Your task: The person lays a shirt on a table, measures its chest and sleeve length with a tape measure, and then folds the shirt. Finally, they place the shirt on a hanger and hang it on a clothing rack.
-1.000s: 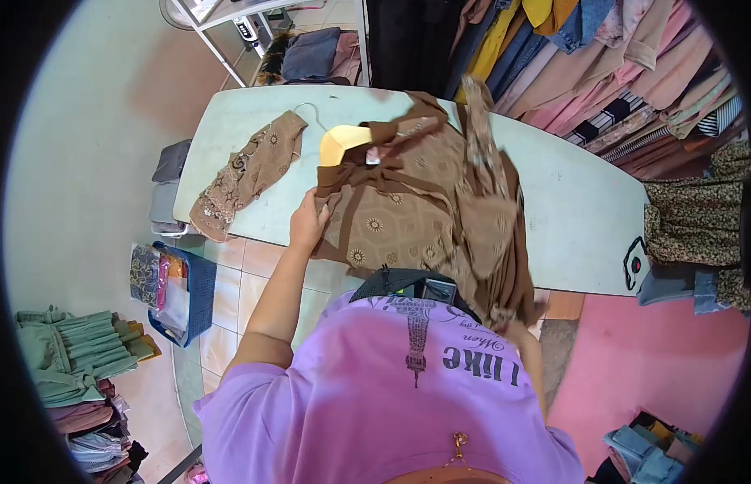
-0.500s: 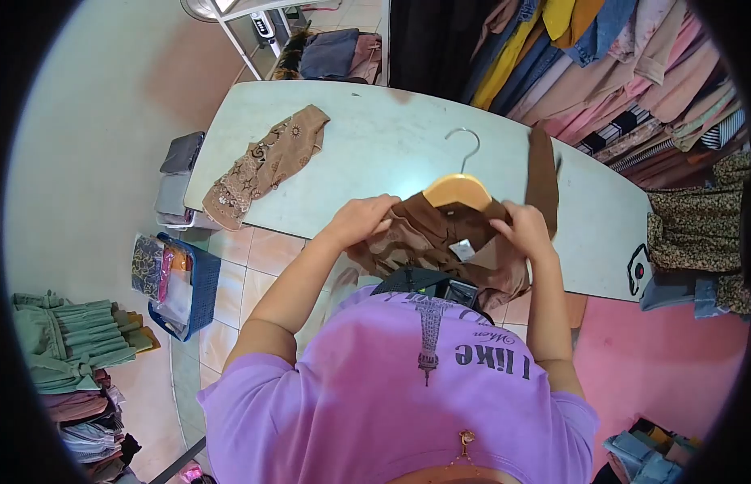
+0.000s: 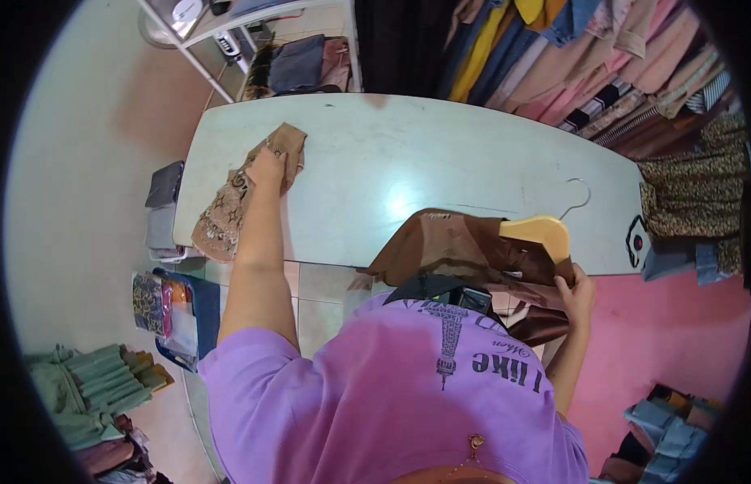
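My left hand (image 3: 266, 168) reaches out to the left part of the table and has its fingers closed on a folded tan patterned cloth (image 3: 288, 143), which looks like a headscarf. Near the front edge, my right hand (image 3: 579, 294) grips the shoulder of a brown long-sleeved garment (image 3: 472, 242). That garment hangs on a wooden hanger (image 3: 539, 232) with a metal hook, tilted to the right. Part of the garment rests on the table edge; its lower part is hidden behind my chest and a black device.
The white table (image 3: 351, 161) stretches across in front of me. Clothes (image 3: 545, 64) hang on racks behind and to the right. A blue basket (image 3: 204, 310) with packed items stands on the floor at left. Folded clothes (image 3: 109, 383) are stacked at lower left.
My left hand has let go of the brown garment and moved left onto the patterned cloth. The hanger and garment have swung to the right, held by my right hand.
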Tool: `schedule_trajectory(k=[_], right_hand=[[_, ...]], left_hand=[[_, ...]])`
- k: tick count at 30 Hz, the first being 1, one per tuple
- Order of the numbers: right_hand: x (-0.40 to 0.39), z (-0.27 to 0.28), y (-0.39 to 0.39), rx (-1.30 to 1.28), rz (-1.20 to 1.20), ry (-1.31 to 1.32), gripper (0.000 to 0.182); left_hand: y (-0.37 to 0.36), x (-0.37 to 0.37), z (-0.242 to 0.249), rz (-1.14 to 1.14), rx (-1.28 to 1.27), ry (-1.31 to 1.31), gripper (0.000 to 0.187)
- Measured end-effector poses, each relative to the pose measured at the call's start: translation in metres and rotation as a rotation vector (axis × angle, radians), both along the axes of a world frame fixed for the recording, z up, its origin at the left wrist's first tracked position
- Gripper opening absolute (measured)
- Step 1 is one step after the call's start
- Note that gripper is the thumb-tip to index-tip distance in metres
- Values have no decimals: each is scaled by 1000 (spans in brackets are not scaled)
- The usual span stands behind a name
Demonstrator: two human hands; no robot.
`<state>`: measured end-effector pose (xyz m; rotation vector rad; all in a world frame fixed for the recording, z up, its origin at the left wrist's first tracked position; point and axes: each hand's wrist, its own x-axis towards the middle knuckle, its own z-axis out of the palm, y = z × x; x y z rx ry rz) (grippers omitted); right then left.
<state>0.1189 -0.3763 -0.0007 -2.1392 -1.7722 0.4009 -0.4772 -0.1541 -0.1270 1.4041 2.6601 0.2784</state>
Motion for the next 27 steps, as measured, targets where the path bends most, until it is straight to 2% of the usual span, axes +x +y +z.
schedule_trajectory(k=[1, 3, 5, 7, 8, 10, 11, 13, 17, 19, 23, 25, 27], right_hand=[[6, 1, -5, 34, -57, -13, 20], [20, 5, -14, 18, -126, -22, 20], [31, 2, -21, 136, -194, 74, 23], [32, 12, -20, 145, -229, 54, 27], [32, 16, -19, 148, -249, 38, 27], [36, 17, -19, 150, -280, -18, 29], [40, 13, -17, 148, -303, -19, 29], [51, 5, -10, 90, -263, -196, 34], [46, 6, 13, 113, -308, -164, 36], [37, 11, 21, 102, -298, -116, 34], [11, 9, 27, 74, -247, 16, 29], [4, 7, 30, 77, -221, 54, 32], [-4, 12, 35, 29, -212, 282, 39]], left_hand=[[6, -3, 2, -44, -170, -10, 48], [18, -2, -2, -169, -130, -98, 45], [28, 5, -4, -288, -92, -177, 42], [27, 21, 9, -224, 146, -752, 42], [26, 32, 21, -239, 136, -752, 42], [7, 88, 79, 0, 86, -1363, 36], [-5, 114, 91, -18, 69, -1364, 36], [-33, 166, 98, -20, 85, -1783, 29], [-76, 276, 84, -200, -141, -1967, 34], [-95, 327, 88, -287, -347, -2195, 35], [-116, 404, 94, -444, -391, -2323, 37], [-114, 418, 83, -401, -415, -2347, 37], [-109, 423, 79, -340, -406, -2403, 36]])
